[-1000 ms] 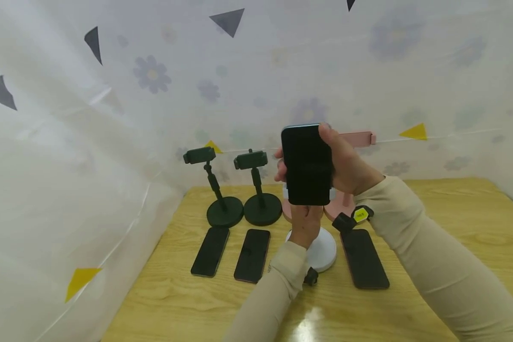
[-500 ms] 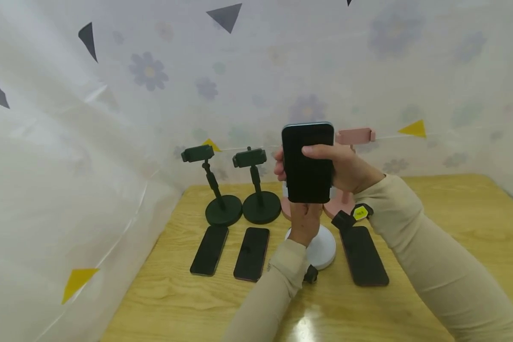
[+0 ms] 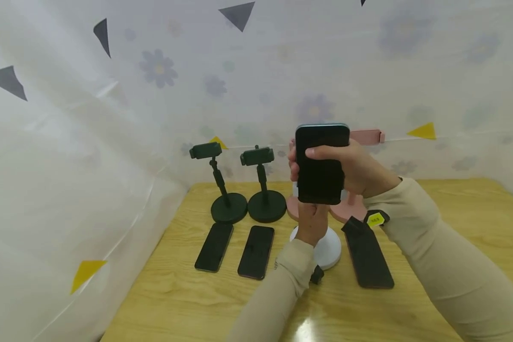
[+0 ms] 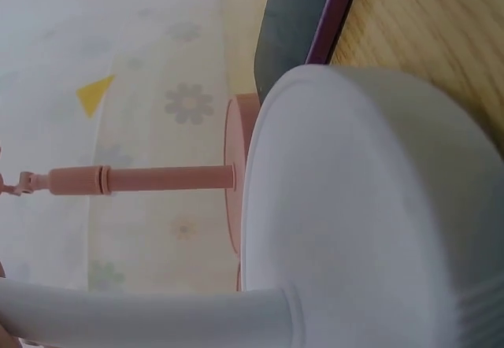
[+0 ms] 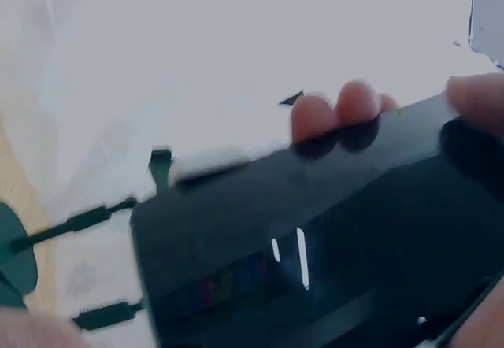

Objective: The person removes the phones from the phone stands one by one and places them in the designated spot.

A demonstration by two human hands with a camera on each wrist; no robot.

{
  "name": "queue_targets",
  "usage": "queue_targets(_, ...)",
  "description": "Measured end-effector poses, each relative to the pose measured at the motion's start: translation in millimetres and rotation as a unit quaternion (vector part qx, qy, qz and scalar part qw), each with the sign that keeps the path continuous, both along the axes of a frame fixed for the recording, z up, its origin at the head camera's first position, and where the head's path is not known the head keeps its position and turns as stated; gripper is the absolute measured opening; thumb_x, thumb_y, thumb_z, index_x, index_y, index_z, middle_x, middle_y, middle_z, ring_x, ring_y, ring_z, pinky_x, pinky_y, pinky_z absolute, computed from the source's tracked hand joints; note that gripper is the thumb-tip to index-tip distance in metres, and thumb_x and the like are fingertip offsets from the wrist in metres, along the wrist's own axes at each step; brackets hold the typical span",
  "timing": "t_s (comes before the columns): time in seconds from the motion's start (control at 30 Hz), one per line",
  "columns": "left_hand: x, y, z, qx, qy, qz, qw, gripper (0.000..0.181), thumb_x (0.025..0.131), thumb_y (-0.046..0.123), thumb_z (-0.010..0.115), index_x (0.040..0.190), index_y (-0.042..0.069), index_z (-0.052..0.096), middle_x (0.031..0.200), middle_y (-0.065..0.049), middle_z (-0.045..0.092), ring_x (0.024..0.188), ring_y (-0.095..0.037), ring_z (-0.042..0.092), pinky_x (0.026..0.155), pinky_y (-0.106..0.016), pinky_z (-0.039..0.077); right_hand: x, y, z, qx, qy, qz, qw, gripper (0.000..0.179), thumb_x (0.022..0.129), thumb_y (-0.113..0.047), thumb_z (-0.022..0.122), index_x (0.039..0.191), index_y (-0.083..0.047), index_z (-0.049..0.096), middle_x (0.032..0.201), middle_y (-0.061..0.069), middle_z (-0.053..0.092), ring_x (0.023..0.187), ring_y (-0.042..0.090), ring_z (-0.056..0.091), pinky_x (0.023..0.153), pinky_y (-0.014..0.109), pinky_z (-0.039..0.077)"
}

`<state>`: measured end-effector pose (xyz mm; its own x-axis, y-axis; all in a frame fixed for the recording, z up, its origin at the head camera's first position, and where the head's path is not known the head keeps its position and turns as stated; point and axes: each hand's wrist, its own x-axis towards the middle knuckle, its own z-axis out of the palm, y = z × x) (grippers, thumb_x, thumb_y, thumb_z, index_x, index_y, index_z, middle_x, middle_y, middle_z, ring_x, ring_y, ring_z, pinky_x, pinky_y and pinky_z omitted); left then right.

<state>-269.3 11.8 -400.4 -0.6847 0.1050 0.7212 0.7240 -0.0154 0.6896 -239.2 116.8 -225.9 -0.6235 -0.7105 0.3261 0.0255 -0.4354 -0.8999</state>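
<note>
My right hand (image 3: 361, 166) grips a black-screened phone (image 3: 322, 175), held upright above the white phone stand (image 3: 330, 249). Its thumb lies across the screen and the other fingers wrap the opposite edge. In the right wrist view, fingertips (image 5: 313, 120) curl over the phone's long edge. Below the phone, my left hand (image 3: 313, 223) holds the stand's upper part; its fingers are mostly hidden behind the phone. The left wrist view shows the white post (image 4: 150, 316) running from the round base toward a bit of finger at the lower left.
Two dark green phone stands (image 3: 229, 207) (image 3: 267, 205) stand at the back left. Pink stands (image 3: 367, 137) are partly hidden behind the held phone. Flat on the wooden table (image 3: 175, 304) lie phones at left (image 3: 214, 247), middle (image 3: 256, 251) and right (image 3: 369, 256).
My right thumb has moved from the phone's upper right corner to across its screen. The head view has shifted slightly, and the phone appears a little farther right.
</note>
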Motion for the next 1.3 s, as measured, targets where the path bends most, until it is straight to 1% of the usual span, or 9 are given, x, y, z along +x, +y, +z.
queue_targets(0.23,1.7,5.7,-2.2,0.0,0.021,-0.002,0.9998,0.015,0.097,-0.002,0.045,0.084,0.0,0.052,0.057,-0.013,0.037,0.051,-0.003,0.031,0.051,-0.02,0.033,3.5,1.9,6.1,0.014,-0.006,-0.019,0.9997,0.022,0.1,0.001,0.039,0.117,0.001,0.053,0.103,0.008,0.066,0.088,0.021,0.069,0.088,0.042,0.057)
queue_targets(0.4,2.4,7.4,-3.4,-0.008,0.039,0.004,0.9992,0.01,0.098,-0.001,0.044,0.097,0.0,0.054,0.061,-0.011,0.038,0.054,-0.004,0.034,0.054,-0.019,0.036,5.3,4.6,8.3,0.003,-0.05,-0.007,0.9987,0.021,0.1,0.0,0.039,0.117,0.0,0.052,0.104,0.008,0.065,0.088,0.022,0.068,0.086,0.041,0.057)
queue_targets(0.5,3.1,7.9,-3.2,-0.015,0.039,0.008,0.9991,0.012,0.1,0.001,0.043,0.104,0.001,0.055,0.065,-0.011,0.039,0.056,-0.006,0.036,0.056,-0.019,0.038,5.7,4.5,9.0,0.005,-0.04,-0.019,0.999,0.021,0.1,0.001,0.039,0.115,-0.001,0.054,0.103,0.007,0.066,0.087,0.021,0.068,0.086,0.04,0.057)
queue_targets(0.63,5.4,8.1,-2.6,-0.025,0.036,0.02,0.9989,0.019,0.1,0.003,0.043,0.115,0.002,0.055,0.081,-0.015,0.049,0.073,-0.015,0.048,0.071,-0.02,0.044,5.2,3.9,9.5,0.004,-0.021,-0.034,0.9992,0.023,0.098,0.002,0.038,0.113,0.0,0.056,0.101,0.007,0.066,0.086,0.021,0.068,0.086,0.04,0.058)
queue_targets(0.73,6.6,8.4,-2.4,-0.027,0.035,0.027,0.9986,0.026,0.098,0.001,0.044,0.121,0.002,0.055,0.1,-0.017,0.055,0.092,-0.023,0.051,0.085,-0.022,0.044,5.4,4.9,9.6,-0.001,-0.042,-0.022,0.9989,0.023,0.099,0.001,0.038,0.114,0.0,0.056,0.102,0.007,0.066,0.087,0.021,0.067,0.086,0.039,0.057)
queue_targets(0.87,6.6,9.4,-3.9,-0.021,0.041,0.024,0.9986,0.033,0.093,-0.003,0.045,0.124,0.002,0.053,0.109,-0.017,0.057,0.099,-0.028,0.051,0.09,-0.023,0.044,6.3,5.2,10.1,0.006,-0.049,-0.026,0.9984,0.022,0.099,0.0,0.04,0.114,-0.001,0.056,0.102,0.007,0.065,0.089,0.021,0.067,0.087,0.04,0.057)
queue_targets(1.0,8.4,11.0,-5.7,-0.019,0.031,0.025,0.999,0.037,0.089,-0.007,0.045,0.124,0.001,0.053,0.109,-0.019,0.057,0.097,-0.027,0.052,0.088,-0.022,0.043,9.1,7.0,12.6,0.021,-0.056,-0.045,0.9972,0.021,0.099,-0.001,0.042,0.115,0.0,0.056,0.103,0.007,0.066,0.09,0.02,0.067,0.088,0.039,0.056)
queue_targets(1.17,11.2,12.9,-4.2,-0.034,-0.017,0.03,0.9988,0.024,0.089,-0.006,0.044,0.109,-0.002,0.055,0.088,-0.019,0.054,0.071,-0.011,0.047,0.069,-0.017,0.04,14.6,11.9,23.6,0.038,-0.079,-0.062,0.9942,0.02,0.1,-0.006,0.047,0.117,-0.002,0.058,0.105,0.007,0.068,0.092,0.02,0.067,0.09,0.04,0.055)
queue_targets(1.3,10.4,9.5,5.2,-0.008,-0.032,-0.003,0.9994,0.01,0.087,-0.007,0.041,0.09,-0.007,0.051,0.065,-0.019,0.044,0.054,-0.004,0.035,0.053,-0.019,0.033,17.1,15.0,40.7,0.01,-0.01,-0.063,0.9979,0.019,0.1,-0.005,0.042,0.112,0.0,0.056,0.101,0.008,0.065,0.091,0.024,0.066,0.09,0.041,0.054)
